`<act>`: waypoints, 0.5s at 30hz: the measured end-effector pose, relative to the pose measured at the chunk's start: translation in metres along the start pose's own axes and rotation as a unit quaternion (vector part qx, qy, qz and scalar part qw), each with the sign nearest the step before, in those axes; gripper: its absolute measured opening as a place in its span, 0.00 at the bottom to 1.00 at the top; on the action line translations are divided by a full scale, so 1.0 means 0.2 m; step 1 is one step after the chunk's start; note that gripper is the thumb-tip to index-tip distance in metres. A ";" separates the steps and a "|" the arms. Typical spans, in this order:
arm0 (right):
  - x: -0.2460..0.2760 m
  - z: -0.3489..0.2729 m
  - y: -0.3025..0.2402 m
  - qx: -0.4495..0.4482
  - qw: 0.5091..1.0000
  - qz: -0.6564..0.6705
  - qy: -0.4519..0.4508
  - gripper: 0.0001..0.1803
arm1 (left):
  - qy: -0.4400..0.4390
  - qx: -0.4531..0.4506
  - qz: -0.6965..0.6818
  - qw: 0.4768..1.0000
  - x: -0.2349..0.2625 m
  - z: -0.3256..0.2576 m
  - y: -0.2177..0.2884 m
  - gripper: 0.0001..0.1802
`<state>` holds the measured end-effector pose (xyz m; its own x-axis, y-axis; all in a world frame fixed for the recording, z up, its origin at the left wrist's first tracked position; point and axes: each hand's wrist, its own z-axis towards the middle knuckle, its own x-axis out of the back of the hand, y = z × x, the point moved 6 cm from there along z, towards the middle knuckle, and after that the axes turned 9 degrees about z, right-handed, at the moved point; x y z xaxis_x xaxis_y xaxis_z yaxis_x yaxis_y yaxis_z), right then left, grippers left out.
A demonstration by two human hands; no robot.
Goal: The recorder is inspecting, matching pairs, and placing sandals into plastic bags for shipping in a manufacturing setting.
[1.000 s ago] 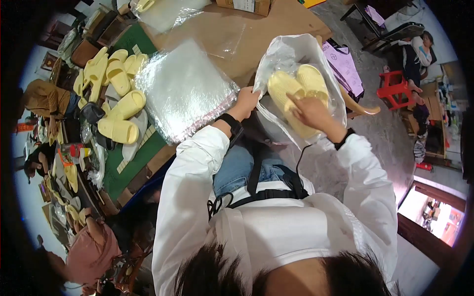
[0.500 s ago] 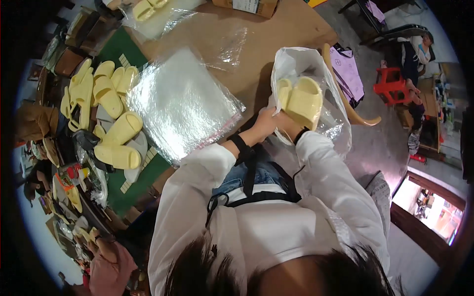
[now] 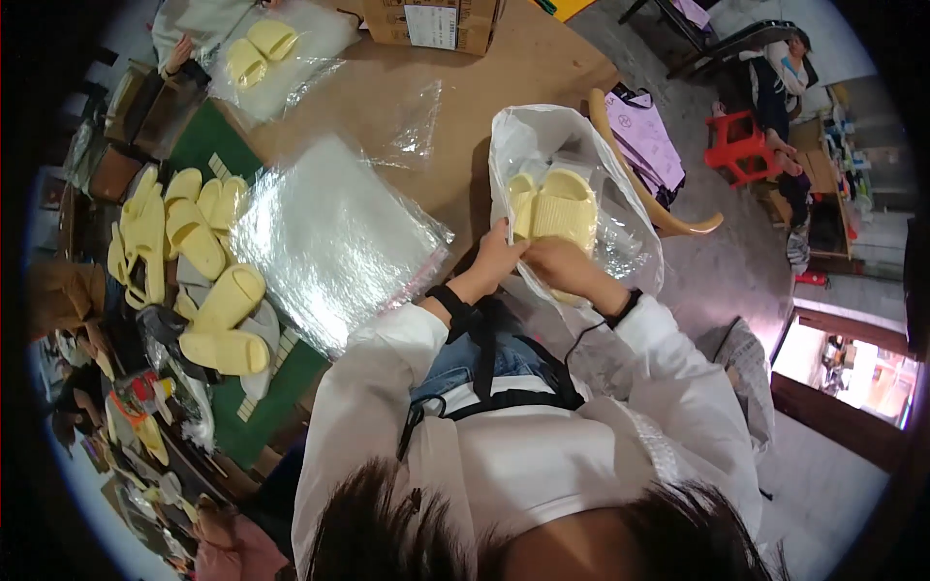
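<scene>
Viewing from the head camera, both hands were seen at the near edge of the wooden table point(image 3: 465, 87), working at the mouth of a clear plastic bag point(image 3: 620, 242). A pair of pale yellow slippers point(image 3: 554, 208) lay side by side inside the bag, soles and straps visible through the film, with the bag resting on the table edge just beyond the person's lap. The left hand point(image 3: 496, 259) was closed on the bag's lower edge, fingers curled narrow around film and the heel end of a slipper. The right hand point(image 3: 560, 266) was placed just beside it, touching, its fingers likewise bent and pinched on the bag opening; how firmly the film was gripped could not be told.

To the left, a stack of empty clear bags point(image 3: 334, 237) was laid flat on the table, and beyond it a heap of loose yellow slippers point(image 3: 199, 261) was spread over a green mat point(image 3: 276, 387). A cardboard box point(image 3: 431, 24) stood at the far edge, and another bagged pair point(image 3: 262, 48) lay near a co-worker's hand point(image 3: 179, 48).

The step in hand was judged to be the seating of the pair in its bag. The next move was judged to call for the mouth of the bag to be gathered flat and closed without the slippers being shifted out.
</scene>
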<state>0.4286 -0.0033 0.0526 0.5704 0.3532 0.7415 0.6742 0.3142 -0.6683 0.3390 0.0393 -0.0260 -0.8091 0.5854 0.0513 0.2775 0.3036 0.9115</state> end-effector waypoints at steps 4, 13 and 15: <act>0.44 -0.51 0.03 -0.168 0.910 -0.166 0.341 0.18 | 0.116 0.002 -0.045 0.992 0.04 -0.06 -0.10 0.31; 0.27 -1.18 0.81 -0.543 0.753 0.305 0.213 0.18 | 0.002 0.152 0.127 0.980 -0.05 -0.40 -0.16 0.24; 0.47 -1.20 0.88 -0.392 0.693 0.450 0.405 0.12 | 0.030 0.140 -0.045 0.989 -0.03 -0.37 -0.14 0.22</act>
<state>0.7135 -0.1262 0.0178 0.7871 -0.6149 0.0482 -0.2586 -0.4000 -0.8793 0.2969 -0.0283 -0.0212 -0.8639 0.5036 0.0061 0.3282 0.5538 0.7653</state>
